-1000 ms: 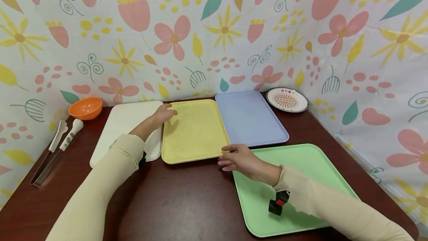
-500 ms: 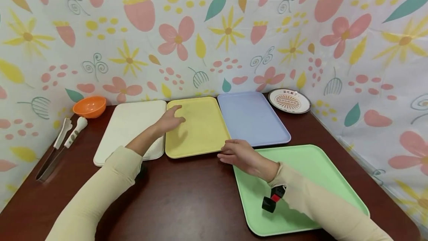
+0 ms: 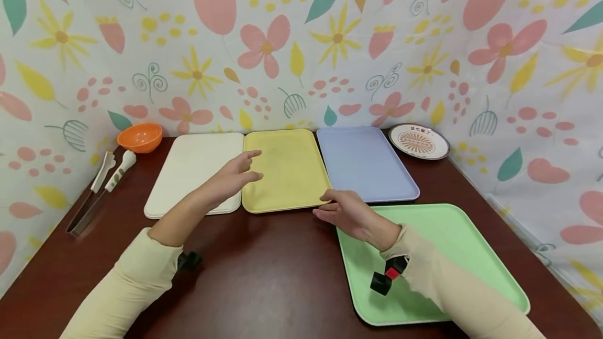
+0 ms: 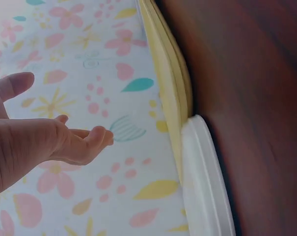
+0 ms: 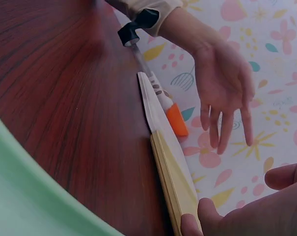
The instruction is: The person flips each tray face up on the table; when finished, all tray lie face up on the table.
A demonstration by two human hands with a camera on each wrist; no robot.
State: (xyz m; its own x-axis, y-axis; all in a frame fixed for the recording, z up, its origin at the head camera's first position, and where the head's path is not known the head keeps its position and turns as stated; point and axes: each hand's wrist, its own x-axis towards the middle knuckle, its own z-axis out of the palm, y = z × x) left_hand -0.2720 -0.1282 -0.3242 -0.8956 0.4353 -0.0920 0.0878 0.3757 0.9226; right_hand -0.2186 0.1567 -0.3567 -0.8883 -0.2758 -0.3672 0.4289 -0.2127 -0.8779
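My left hand [image 3: 231, 176] hovers over the seam between the white tray [image 3: 200, 158] and the yellow tray [image 3: 292, 169], thumb and fingers spread, holding nothing. Near the yellow tray's front right corner is my right hand [image 3: 353, 214], its fingers loosely bent and pointing left. Whether its fingertips touch the tray's edge I cannot tell. In the right wrist view the yellow tray [image 5: 175, 184] shows layered edges, like a stack, and the left hand [image 5: 224, 86] appears raised above the tray tops. Part of the green tray [image 3: 438, 260] lies under my right forearm.
A lavender-blue tray [image 3: 367, 164] lies right of the yellow one, with a patterned plate [image 3: 419, 141] in the back right corner. At the left are an orange bowl [image 3: 140, 138] and metal tongs [image 3: 101, 190]. A floral-patterned sheet [image 3: 301, 51] bounds the table [image 3: 264, 276].
My left hand has drawn back toward me from the yellow tray's far left corner, its fingers spreading. The right hand stays near the front corner. The head view has shifted slightly left.
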